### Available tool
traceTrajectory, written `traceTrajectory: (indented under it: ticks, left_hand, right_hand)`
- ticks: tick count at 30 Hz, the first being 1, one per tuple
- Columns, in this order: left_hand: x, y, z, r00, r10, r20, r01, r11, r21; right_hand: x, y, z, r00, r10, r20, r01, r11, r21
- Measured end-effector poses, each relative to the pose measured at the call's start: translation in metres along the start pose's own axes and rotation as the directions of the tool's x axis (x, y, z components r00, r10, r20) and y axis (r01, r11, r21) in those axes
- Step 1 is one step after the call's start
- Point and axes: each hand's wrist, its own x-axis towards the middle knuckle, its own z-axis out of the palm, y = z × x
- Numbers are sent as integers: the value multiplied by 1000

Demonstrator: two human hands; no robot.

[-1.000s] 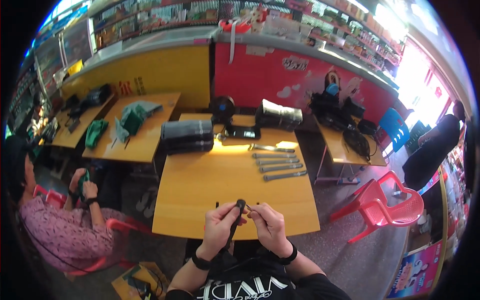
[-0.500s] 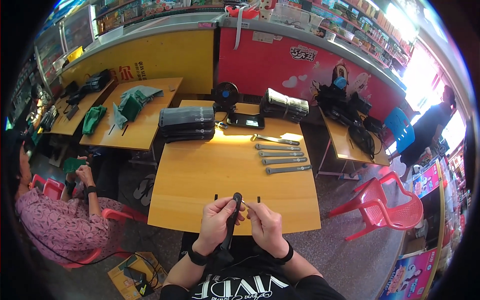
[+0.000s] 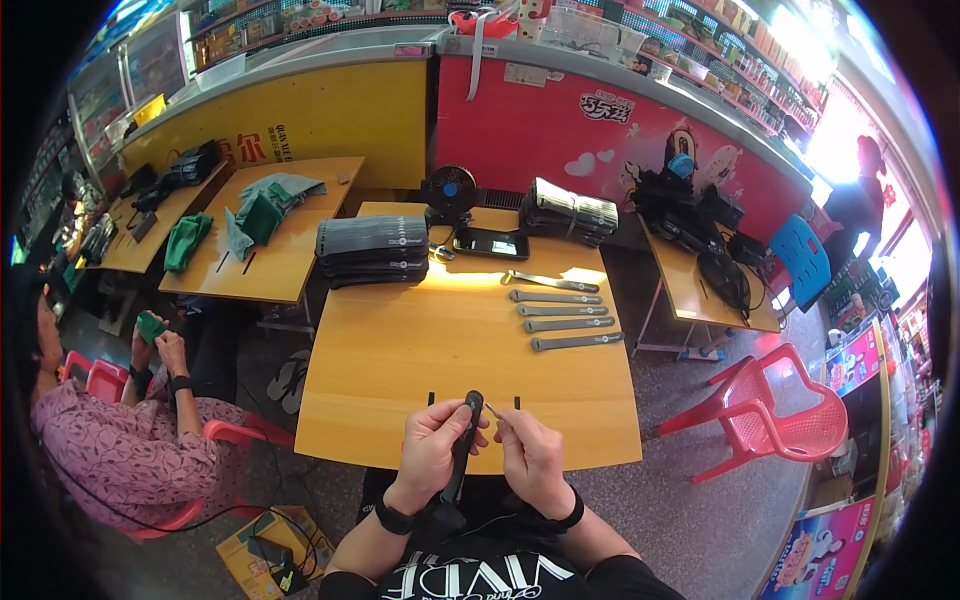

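My left hand point(image 3: 432, 455) grips a dark grey strap point(image 3: 462, 455), its rounded end pointing up above my thumb and its tail hanging toward my lap. Close on the right, my right hand point(image 3: 535, 455) has its fingers pinched on a thin, light-coloured pointed tool point(image 3: 493, 411); its exact kind is too small to tell. The tool's tip is beside the strap's upper end; whether they touch I cannot tell. Both hands are over the near edge of the wooden table point(image 3: 400, 370). Several similar grey straps point(image 3: 570, 324) lie in a column on the table's right side.
Stacked dark straps point(image 3: 372, 248) and a tied bundle point(image 3: 568, 212) stand at the table's back, with a phone point(image 3: 490, 241), scissors point(image 3: 440, 252) and fan point(image 3: 452, 192). A red chair point(image 3: 770, 410) is at right. Another person point(image 3: 150, 440) handles green cloth at left.
The strap's upper end has dipped slightly in my left hand, and my right hand stays beside it. At the far right, a standing person has moved; the seated person's hands have shifted a little.
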Motion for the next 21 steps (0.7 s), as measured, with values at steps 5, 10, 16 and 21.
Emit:
traceTrajectory:
  ticks: [5, 10, 16, 21]
  left_hand:
    - [1, 0, 1, 1000, 10, 4, -10, 1000, 11]
    - [0, -3, -1, 999, 38, -15, -37, 998, 43]
    - [-2, -5, -5, 969, 236, 73, -245, 878, 411]
    - [1, 3, -8, 885, 331, 327, -465, 655, 596]
  right_hand:
    - [1, -3, 0, 1000, -6, 9, 6, 1000, -14]
    - [2, -4, -4, 998, -30, 54, 33, 997, -64]
    - [10, -4, -9, 989, -96, 114, 109, 987, -115]
    - [17, 2, -19, 983, -8, 183, 5, 1000, 12]
